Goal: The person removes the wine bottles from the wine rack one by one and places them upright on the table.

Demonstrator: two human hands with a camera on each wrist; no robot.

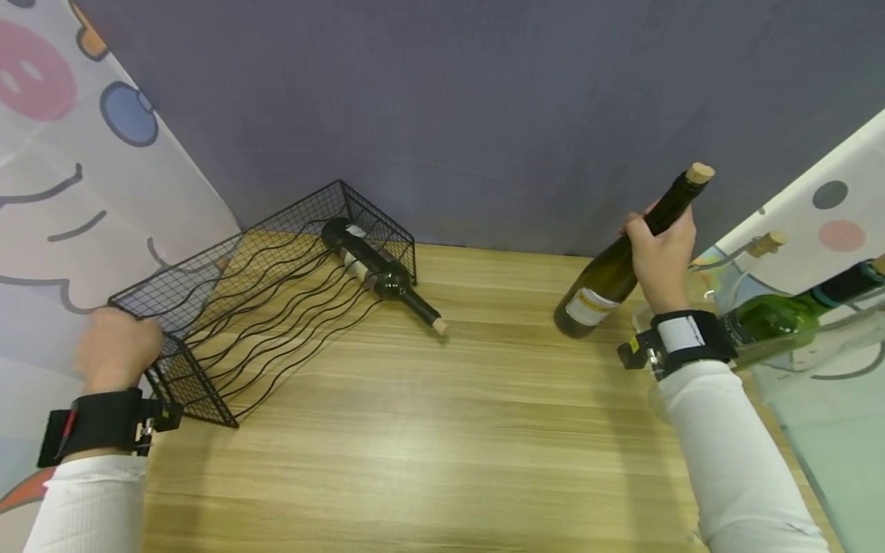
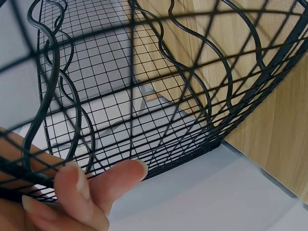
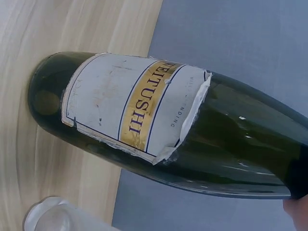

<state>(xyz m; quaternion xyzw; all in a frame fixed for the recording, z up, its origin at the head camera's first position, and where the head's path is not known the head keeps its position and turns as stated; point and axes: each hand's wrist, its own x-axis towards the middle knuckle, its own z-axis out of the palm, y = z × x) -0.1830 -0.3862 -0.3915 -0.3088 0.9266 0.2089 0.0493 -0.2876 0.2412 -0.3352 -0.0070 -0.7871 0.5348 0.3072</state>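
Observation:
My left hand (image 1: 119, 346) grips the left end of a black wire wine rack (image 1: 207, 380); in the left wrist view its fingers (image 2: 118, 180) curl around the mesh edge. Inside the rack's far end lies a dark corked wine bottle (image 1: 356, 257), its neck sticking out over the table toward the right. On the right side, my right hand (image 1: 660, 253) holds a green wine bottle (image 1: 608, 273) around the shoulder and neck. That bottle leans, cork up and to the right, base low over the tabletop. The right wrist view shows its torn white label (image 3: 139, 106) with a gold band.
More corked bottles stand at the right edge, among them a green bottle (image 1: 774, 322) and a clear bottle with a cork (image 1: 766, 244), partly behind my right wrist. The wooden table (image 1: 415, 430) meets a grey wall (image 1: 484, 115) at the back.

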